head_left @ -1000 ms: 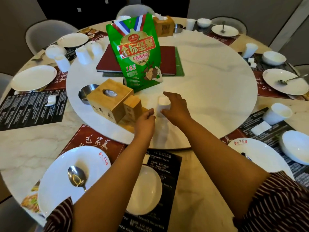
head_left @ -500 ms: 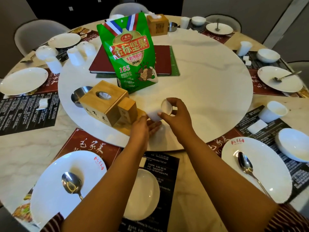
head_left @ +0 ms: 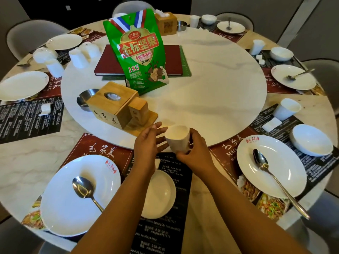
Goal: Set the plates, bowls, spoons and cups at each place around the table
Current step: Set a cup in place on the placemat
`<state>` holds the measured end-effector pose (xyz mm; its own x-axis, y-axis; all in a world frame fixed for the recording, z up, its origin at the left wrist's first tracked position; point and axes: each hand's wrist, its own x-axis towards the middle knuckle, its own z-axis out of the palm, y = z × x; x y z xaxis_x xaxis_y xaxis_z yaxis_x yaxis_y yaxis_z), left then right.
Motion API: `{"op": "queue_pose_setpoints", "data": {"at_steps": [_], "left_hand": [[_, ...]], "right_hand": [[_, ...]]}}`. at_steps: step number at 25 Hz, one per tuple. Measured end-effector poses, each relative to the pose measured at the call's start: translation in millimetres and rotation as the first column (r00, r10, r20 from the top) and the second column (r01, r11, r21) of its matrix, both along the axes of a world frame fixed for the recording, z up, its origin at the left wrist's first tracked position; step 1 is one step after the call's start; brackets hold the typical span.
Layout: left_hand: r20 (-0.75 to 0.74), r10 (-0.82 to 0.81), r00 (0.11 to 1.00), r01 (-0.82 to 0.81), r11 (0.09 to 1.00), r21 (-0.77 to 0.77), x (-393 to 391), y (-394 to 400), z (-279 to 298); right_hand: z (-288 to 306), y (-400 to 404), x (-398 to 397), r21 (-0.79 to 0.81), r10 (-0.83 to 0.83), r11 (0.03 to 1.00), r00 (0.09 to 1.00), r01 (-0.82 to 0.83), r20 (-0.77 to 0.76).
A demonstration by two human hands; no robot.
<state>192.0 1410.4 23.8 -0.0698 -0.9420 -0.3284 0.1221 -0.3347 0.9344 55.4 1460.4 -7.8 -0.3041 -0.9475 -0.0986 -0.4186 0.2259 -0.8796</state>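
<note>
Head view gives me the whole round marble table (head_left: 23,158) first, with the big white turntable (head_left: 211,92) sitting in its middle. On the turntable I see a tall green snack bag (head_left: 136,52) standing upright in front of a dark red book (head_left: 108,65), and nearer to me a wooden tissue box (head_left: 111,105) with a small steel dish (head_left: 85,99) just beside it on its left.

At the near place, a white plate (head_left: 60,208) lies on a red placemat (head_left: 95,151) at my left, with a spoon (head_left: 83,188) resting in it. A white bowl (head_left: 159,195) sits on the black menu mat (head_left: 163,233) between my forearms. To my right I see another plate (head_left: 286,162) carrying a spoon (head_left: 269,173), with a bowl (head_left: 311,140) and a cup (head_left: 286,109) beyond it.

My right hand (head_left: 194,153) grips a small white cup (head_left: 177,141), fingers and thumb curled round its lower part. The cup is upright, tipped a little toward me, held above the near edge of the turntable and just beyond the bowl; I cannot tell whether its base touches anything. My left hand (head_left: 148,142) is beside the cup with fingers straight and spread, palm turned toward it, the fingertips close to its wall but apparently not holding it.
</note>
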Motion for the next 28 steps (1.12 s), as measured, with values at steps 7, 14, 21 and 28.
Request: {"op": "queue_pose_setpoints", "data": {"at_steps": [7, 14, 21, 28], "left_hand": [[0.196, -0.034, 0.980, 0.054, 0.994, -0.098, 10, 15, -8], [0.268, -0.026, 0.963, 0.057, 0.992, -0.108, 17, 28, -12], [0.286, -0.098, 0.953, 0.116, 0.992, -0.048, 20, 35, -19], [0.291, -0.135, 0.947, 0.168, 0.982, -0.091, 27, 54, -16]], "right_hand": [[-16, 21, 8, -0.044, -0.010, 0.999, 1.000, 0.009, -0.022], [-28, 37, 17, -0.037, -0.005, 0.999, 1.000, 0.005, -0.004], [-31, 46, 19, -0.059, -0.015, 0.998, 1.000, 0.013, -0.020], [-40, 58, 25, -0.083, -0.051, 0.995, 0.997, 0.047, -0.049]]}}
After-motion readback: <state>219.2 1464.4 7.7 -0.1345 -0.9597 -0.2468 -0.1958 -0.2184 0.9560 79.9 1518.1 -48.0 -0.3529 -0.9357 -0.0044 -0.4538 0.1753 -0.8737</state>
